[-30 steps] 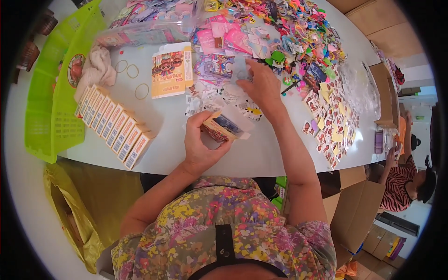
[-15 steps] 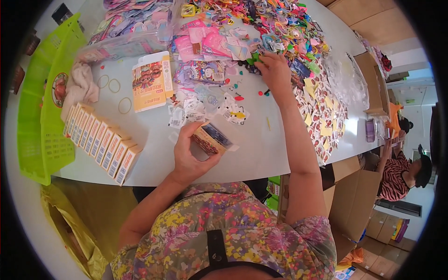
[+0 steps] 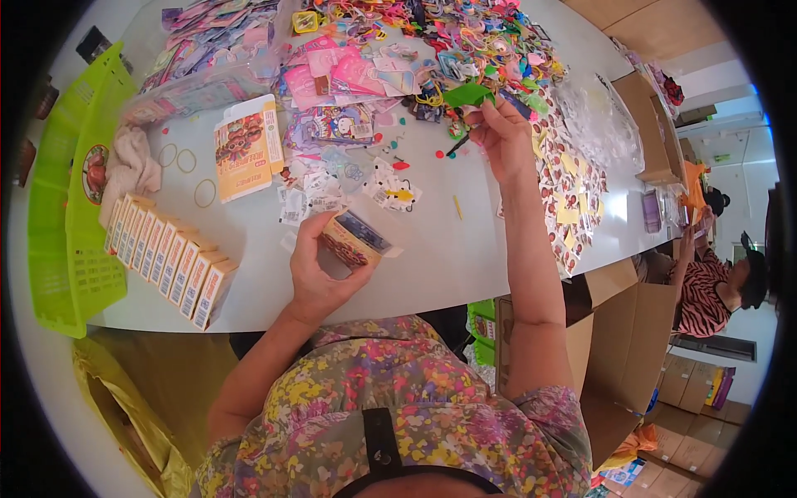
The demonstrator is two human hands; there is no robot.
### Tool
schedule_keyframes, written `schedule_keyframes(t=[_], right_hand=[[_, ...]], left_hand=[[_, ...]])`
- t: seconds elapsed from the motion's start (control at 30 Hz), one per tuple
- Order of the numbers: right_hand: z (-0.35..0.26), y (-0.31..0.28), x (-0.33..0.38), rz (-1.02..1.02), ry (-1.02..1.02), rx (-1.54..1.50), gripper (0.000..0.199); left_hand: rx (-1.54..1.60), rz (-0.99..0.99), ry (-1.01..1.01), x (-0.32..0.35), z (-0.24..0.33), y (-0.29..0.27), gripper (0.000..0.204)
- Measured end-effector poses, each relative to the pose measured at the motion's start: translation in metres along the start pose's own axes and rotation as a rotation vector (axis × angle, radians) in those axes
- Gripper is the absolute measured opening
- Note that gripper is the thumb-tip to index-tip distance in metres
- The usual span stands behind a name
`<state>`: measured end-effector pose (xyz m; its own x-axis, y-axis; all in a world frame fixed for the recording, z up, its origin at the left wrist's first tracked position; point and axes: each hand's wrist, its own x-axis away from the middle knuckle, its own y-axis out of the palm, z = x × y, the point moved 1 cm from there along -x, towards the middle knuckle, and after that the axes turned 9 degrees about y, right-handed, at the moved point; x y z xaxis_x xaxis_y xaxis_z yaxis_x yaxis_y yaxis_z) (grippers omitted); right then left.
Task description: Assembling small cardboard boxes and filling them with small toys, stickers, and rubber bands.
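Observation:
My left hand [image 3: 318,270] holds a small open cardboard box [image 3: 353,241] just above the white table [image 3: 432,257], near its front edge. My right hand [image 3: 501,137] reaches far forward into a heap of colourful small toys and trinkets [image 3: 465,41]. Its fingers pinch a green piece [image 3: 467,94] and a thin dark stick [image 3: 457,147]. Small clear packets with printed cards [image 3: 390,187] lie scattered between the two hands.
A row of several closed small boxes [image 3: 166,261] lies at the front left beside green plastic baskets [image 3: 66,207]. A flat printed carton [image 3: 246,149], rubber bands [image 3: 203,192] and a cloth [image 3: 133,166] lie behind. Sticker sheets [image 3: 573,191], cardboard cartons [image 3: 614,349] and another person [image 3: 714,282] are at the right.
My right hand has moved farther forward into the toy heap and picked up a green piece. My left hand keeps the small box, held a little lower and nearer.

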<state>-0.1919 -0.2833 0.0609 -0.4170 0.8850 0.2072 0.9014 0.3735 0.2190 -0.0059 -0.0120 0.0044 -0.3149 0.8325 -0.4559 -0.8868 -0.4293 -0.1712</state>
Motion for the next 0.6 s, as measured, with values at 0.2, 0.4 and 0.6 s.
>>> schedule_keyframes(t=[0.2,0.4,0.6], right_hand=[[-0.017,0.033,0.083,-0.298,-0.073,0.006,0.022],[-0.008,0.077,0.124,-0.355,-0.656,1.014,0.022],[-0.027,0.079,0.138,-0.191,-0.940,1.428,0.030]], left_hand=[[-0.071,0.142,0.062,0.000,-0.008,0.008,0.069],[-0.186,0.155,0.160,-0.003,-0.001,0.010,0.069],[-0.170,0.165,0.076,0.001,0.000,0.006,0.068]])
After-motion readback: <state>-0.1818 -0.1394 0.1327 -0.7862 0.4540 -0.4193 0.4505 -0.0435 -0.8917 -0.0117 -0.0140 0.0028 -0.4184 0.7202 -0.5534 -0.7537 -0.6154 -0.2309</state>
